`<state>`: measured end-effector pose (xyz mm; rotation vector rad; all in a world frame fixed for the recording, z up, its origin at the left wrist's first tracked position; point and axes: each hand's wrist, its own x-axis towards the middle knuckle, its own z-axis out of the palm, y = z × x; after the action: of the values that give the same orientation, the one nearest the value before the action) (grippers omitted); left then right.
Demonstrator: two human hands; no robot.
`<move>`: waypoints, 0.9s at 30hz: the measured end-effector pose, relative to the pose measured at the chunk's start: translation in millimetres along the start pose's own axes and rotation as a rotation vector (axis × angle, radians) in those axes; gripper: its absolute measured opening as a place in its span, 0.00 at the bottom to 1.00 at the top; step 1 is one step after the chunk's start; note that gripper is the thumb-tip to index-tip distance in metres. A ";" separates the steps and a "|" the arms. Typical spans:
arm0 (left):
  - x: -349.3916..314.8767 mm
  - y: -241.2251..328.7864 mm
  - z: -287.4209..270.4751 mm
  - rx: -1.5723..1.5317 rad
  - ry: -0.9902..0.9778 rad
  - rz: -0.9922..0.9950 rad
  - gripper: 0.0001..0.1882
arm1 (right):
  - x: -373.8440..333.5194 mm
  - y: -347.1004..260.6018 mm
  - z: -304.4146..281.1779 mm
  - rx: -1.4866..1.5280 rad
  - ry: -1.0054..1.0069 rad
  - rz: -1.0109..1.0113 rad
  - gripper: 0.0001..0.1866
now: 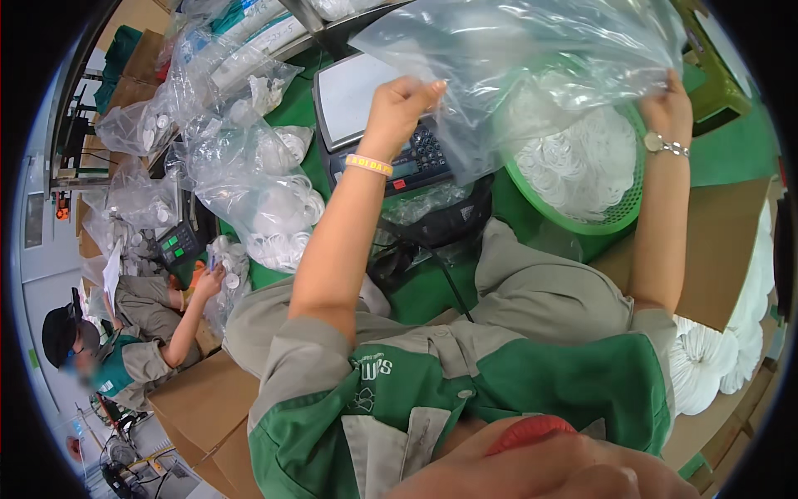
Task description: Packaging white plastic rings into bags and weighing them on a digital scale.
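A large clear plastic bag is stretched between my two hands, its film hanging over the scale and the basket. My left hand is closed, pinching one edge of the bag above the scale's keypad. On the opposite side, my right hand grips the other edge, its fingers partly hidden by the film. Below the bag stands a round green plastic basket heaped with thin white rings. Left of it is a dark weighing scale with a pale flat pan.
Filled clear bags crowd the left of the green worktop. A co-worker sits beyond, near a second scale. Cardboard boxes flank me, and the right-hand carton stands by bundles of white rings. A black cable hangs ahead.
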<state>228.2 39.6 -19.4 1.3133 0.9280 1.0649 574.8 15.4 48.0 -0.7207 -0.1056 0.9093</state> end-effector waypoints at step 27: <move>-101.8 58.0 -47.4 0.923 -0.216 0.137 0.13 | 29.5 118.9 -225.6 -2.506 -0.163 -0.126 0.52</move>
<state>150.4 -47.1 29.7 2.2186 1.2308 0.5570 596.7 -33.5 -203.0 -2.8123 -1.5891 0.2146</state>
